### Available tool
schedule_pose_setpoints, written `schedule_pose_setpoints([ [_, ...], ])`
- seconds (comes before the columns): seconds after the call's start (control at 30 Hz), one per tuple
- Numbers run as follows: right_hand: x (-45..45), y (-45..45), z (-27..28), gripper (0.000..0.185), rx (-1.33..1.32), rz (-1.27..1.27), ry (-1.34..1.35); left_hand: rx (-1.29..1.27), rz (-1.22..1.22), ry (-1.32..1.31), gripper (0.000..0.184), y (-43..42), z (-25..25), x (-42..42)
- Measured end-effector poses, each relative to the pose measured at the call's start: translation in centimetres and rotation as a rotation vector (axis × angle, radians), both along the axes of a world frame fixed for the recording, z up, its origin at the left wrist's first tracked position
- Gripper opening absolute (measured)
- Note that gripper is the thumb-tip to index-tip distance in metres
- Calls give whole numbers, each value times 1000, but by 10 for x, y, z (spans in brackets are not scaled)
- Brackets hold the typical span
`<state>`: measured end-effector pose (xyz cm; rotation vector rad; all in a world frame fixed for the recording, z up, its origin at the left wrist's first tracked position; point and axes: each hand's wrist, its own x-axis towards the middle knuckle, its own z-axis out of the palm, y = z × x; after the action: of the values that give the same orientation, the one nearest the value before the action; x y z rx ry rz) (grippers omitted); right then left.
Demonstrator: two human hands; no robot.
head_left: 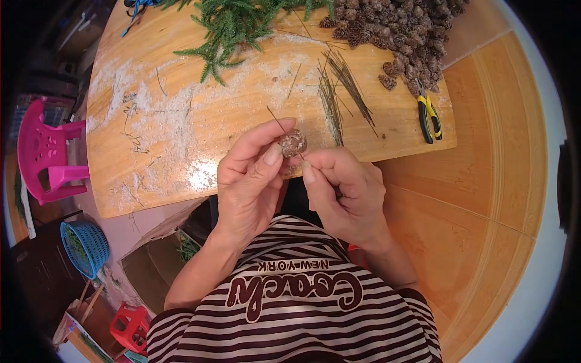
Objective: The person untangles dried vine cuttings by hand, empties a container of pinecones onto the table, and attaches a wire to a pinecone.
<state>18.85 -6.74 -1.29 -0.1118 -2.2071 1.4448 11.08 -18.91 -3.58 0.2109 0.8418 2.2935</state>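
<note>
A brown pine cone (294, 143) with whitish tips is pinched between the thumb and fingers of my left hand (251, 160), above the table's front edge. A thin dark wire (275, 119) sticks out past the cone at its upper left. On the cone's lower right side, my right hand (345, 184) pinches the wire's other end between thumb and forefinger. How the wire runs round the cone is hidden. Loose wires (351, 88) lie in a bundle on the table beyond my hands.
Pine cones (399, 33) are heaped at the back right. Yellow-black pliers (428, 115) lie near the table's right edge. Green artificial branches (230, 30) spread at the back, with white flakes scattered on the wooden table (212, 121). A pink chair (51, 151) and blue basket (85, 247) stand left.
</note>
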Motion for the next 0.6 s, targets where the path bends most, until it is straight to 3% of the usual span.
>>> schedule_pose_setpoints([
  [0.6,10,5,-2,12,149,11,-62,-119,-52,16,12,14,-1,4],
])
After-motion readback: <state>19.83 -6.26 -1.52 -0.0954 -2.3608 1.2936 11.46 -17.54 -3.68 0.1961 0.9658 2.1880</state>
